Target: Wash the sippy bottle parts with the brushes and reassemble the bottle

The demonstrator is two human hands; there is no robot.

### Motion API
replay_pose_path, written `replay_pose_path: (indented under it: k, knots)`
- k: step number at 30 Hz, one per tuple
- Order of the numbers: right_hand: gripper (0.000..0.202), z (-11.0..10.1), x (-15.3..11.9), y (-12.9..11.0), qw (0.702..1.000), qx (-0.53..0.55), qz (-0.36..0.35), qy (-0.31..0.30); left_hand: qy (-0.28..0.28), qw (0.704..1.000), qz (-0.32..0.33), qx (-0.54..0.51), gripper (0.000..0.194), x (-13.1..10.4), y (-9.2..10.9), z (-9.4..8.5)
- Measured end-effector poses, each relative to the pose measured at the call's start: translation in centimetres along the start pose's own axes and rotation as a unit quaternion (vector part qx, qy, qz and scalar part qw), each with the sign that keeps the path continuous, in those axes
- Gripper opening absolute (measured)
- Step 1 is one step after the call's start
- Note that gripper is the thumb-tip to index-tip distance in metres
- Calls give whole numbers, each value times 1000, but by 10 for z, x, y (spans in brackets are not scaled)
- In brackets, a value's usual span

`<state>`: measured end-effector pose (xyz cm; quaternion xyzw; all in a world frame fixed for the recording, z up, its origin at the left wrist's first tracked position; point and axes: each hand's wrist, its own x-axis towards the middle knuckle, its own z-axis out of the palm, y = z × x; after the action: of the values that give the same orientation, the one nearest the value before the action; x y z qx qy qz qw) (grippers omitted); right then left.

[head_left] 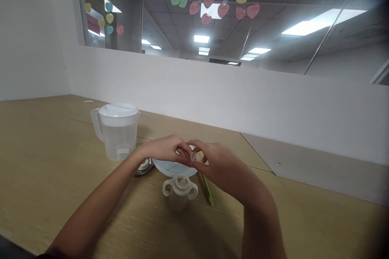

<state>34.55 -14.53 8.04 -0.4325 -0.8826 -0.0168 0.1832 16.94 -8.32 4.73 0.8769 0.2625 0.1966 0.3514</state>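
Note:
Over the bowl, my right hand (220,166) pinches a small clear round part (196,157), like a cap or valve, between thumb and forefinger. My left hand (173,149) is closed beside it, its fingertips meeting the part's left edge; exactly how they grip is partly hidden. Just below stands an upright baby bottle (178,200) with two white side handles and an open top. Behind it lies a pale shallow bowl (173,168), partly covered by my hands. A slim green tool (207,191) with a yellow upper end lies under my right hand.
A clear pitcher (120,139) with a white lid and side handle stands at the left. Next to it, partly behind my left forearm, is a metal dish (142,172) holding a white part (144,165). A white wall (188,85) with a window above it bounds the wooden table (54,158).

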Motion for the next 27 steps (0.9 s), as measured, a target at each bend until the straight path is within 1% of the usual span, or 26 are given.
replay_pose_path:
  k: [2,3,5,6,8,9,10,11,12,15,17,19,22,24,27]
  knots:
    - [20,6,4,-1,1000,-19,7,-24,4,999,-20,28,18,0,-6,-5]
    - [24,9,7,-1,999,-29,10,-34,15,998,-32,47,19,-1,-10,-8]
    - [34,16,13,0,998,-35,5,-61,59,988,-80,116,20,-3,-20,-16]
    - [40,20,16,0,996,-33,0,-80,83,974,-125,167,19,-6,-26,-20]
    - [49,27,22,2,992,-21,-4,-121,107,927,-243,264,20,-11,-39,-30]
    - [53,30,24,3,990,-16,-3,-138,102,902,-300,294,22,-14,-46,-34]
    - [56,32,26,4,988,-13,-1,-154,90,884,-344,305,24,-18,-53,-38]
    - [58,34,28,5,986,-10,-1,-166,75,872,-376,304,25,-21,-60,-42]
    - [60,36,29,5,985,-6,-3,-174,62,867,-397,295,24,-24,-65,-46]
    - [60,39,31,7,983,8,-8,-183,41,861,-433,263,18,-30,-78,-53]
    - [60,40,30,8,982,20,-6,-188,30,858,-454,239,15,-32,-83,-54]
    - [61,41,30,9,979,36,3,-203,20,853,-474,217,11,-30,-87,-51]
    - [65,40,30,10,973,62,25,-222,12,847,-494,194,9,-25,-93,-42]
    - [65,37,30,10,976,58,24,-206,11,845,-501,187,8,-21,-96,-37]
    - [58,32,29,8,989,16,0,-149,16,843,-504,188,8,-20,-96,-35]
